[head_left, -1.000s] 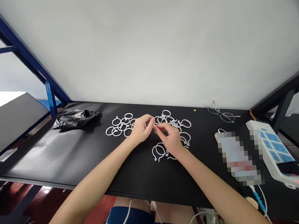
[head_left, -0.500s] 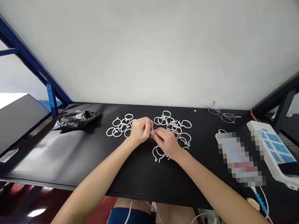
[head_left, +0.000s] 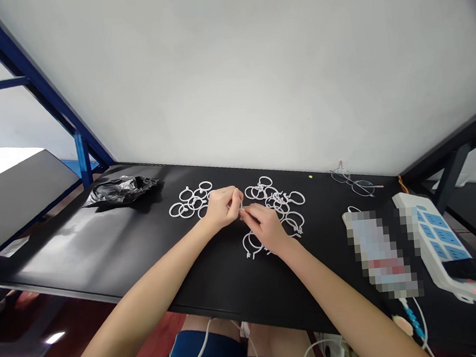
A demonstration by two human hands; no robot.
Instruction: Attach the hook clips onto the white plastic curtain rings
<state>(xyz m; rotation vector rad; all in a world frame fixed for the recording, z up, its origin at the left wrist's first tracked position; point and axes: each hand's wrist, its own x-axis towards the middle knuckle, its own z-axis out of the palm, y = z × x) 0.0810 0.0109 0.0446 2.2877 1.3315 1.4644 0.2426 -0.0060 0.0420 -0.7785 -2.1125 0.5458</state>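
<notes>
Both hands meet over the middle of the black table. My left hand [head_left: 224, 206] pinches a white plastic ring [head_left: 241, 205], mostly hidden by the fingers. From the right, my right hand [head_left: 264, 224] is closed on the lower part of that same ring, fingertips nearly touching the left ones. Beside the left hand lies a cluster of closed-looking white rings [head_left: 186, 208]. A larger pile of white rings [head_left: 281, 203], several with open ends and small clasps, spreads behind and under the right hand. More open rings [head_left: 248, 246] lie just below it.
A crumpled black plastic bag [head_left: 119, 191] rests at the table's left. Eyeglasses [head_left: 351, 182] lie at the back right, near a blurred-out phone [head_left: 380, 252] on a cable. A white power strip [head_left: 437, 236] stands at the right edge. A pale wall [head_left: 233, 79] rises behind the table.
Almost nothing differs. Both hands keep their grip on the ring in the same place, with only a very slight shift of the left hand.
</notes>
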